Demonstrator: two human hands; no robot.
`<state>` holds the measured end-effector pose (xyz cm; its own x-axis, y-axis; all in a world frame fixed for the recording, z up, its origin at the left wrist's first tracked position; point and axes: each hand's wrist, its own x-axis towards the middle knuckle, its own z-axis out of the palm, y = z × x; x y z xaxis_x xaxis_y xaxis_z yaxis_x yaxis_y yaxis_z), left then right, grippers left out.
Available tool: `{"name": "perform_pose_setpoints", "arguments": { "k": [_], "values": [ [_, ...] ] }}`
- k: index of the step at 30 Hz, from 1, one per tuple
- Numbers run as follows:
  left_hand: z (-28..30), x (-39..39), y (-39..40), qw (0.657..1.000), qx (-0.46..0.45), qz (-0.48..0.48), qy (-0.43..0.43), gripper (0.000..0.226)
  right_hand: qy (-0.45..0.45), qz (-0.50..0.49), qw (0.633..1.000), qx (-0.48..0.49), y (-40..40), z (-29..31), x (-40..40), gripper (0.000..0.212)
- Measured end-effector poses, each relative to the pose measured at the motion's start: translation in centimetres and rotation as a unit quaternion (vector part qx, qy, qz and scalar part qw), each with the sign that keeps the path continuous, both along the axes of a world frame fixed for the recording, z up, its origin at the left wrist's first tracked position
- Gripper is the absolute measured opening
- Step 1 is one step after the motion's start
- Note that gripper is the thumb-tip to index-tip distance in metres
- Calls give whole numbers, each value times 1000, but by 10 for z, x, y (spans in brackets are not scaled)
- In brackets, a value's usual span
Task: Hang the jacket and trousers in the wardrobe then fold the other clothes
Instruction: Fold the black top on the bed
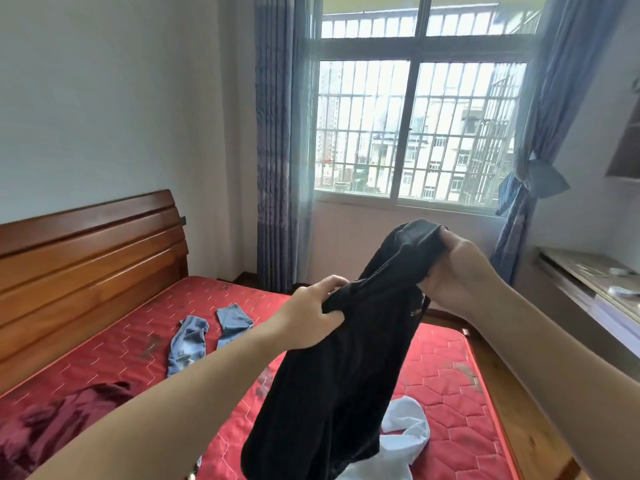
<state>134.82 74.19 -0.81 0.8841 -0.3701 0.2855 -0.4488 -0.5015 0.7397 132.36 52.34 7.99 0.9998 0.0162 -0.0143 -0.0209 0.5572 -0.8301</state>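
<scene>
Both my hands are up in front of me with a black garment (349, 348) held between them, clear of the bed. My left hand (311, 315) pinches a bunch of the cloth at its upper edge, fingers curled round it. My right hand (450, 271) is higher and clamped on the top end, cloth wrapped over the fingers. The rest hangs down in a dark fold toward the mattress (446, 386); I cannot tell whether it is the jacket, the trousers or something else

Progress, as I judge it:
- Wardrobe not in view, so I cannot tell whether anything hangs there yet
- Jeans (204, 334) lie spread and unfolded near the middle of the mattress, legs pointing at the headboard (90, 251)
- Dark red garment (55, 420) crumpled at the near left corner, unfolded
- White garment (401, 434) heaped on the near side, partly hidden behind the black cloth, unfolded
- No folded pile anywhere I can see

So the job looks early: three loose items still on the bed, one in hand. If the black piece is for hanging, it must go to the wardrobe; if not, it wants laying flat on the mattress first. Folding seems wholly undone
</scene>
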Motion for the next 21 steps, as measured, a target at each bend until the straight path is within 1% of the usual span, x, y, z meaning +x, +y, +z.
{"name": "perform_pose_setpoints", "arguments": {
  "k": [1, 3, 5, 7, 9, 10, 11, 12, 13, 14, 15, 16, 17, 18, 19, 20, 21],
  "values": [
    [1, 0, 1, 999, 22, 15, -20, 33, -6, 10, 1000, -1, 0, 0, -2, 39],
    [5, 0, -1, 995, 62, 43, -70, 30, -21, 20, 1000, -10, 3, -3, -6, 37],
    [10, -1, -5, 987, 80, 63, -124, 30, -39, -2, 999, -33, 6, -6, -7, 33],
    [15, 0, -5, 982, 73, 85, -151, 30, -72, -51, 991, -96, 7, -9, -9, 29],
    [21, 3, -3, 989, 40, 90, -113, 27, -112, -96, 966, -210, 8, -13, -10, 28],
    [24, 5, -2, 994, 8, 82, -72, 25, -129, -110, 947, -274, 7, -16, -11, 26],
    [27, 6, 0, 997, -40, 66, -20, 25, -146, -122, 919, -345, 5, -19, -12, 21],
    [29, 6, 1, 992, -107, 45, 44, 26, -167, -135, 874, -437, 0, -23, -11, 14],
    [32, 3, 3, 977, -183, 17, 111, 28, -191, -140, 799, -553, -6, -27, -10, 15],
    [33, 0, 5, 952, -253, -11, 169, 30, -198, -125, 705, -670, -15, -32, -8, 31],
    [33, -2, 6, 925, -316, -31, 210, 31, -180, -102, 611, -765, -23, -36, -6, 48],
    [33, -1, 7, 899, -370, -38, 232, 30, -148, -82, 521, -836, -30, -41, -5, 60],
    [31, 1, 8, 878, -410, -30, 243, 29, -124, -70, 436, -888, -35, -44, -6, 62],
    [30, 3, 7, 871, -427, -15, 244, 27, -118, -62, 369, -920, -39, -48, -6, 56],
    [28, 5, 7, 878, -417, 4, 233, 24, -129, -64, 337, -930, -43, -52, -5, 46],
    [25, 7, 6, 897, -385, 16, 215, 22, -153, -76, 353, -920, -46, -55, -4, 36],
    [23, 7, 7, 924, -331, 20, 192, 26, -177, -89, 405, -893, -48, -58, -2, 29]
  ]
}}
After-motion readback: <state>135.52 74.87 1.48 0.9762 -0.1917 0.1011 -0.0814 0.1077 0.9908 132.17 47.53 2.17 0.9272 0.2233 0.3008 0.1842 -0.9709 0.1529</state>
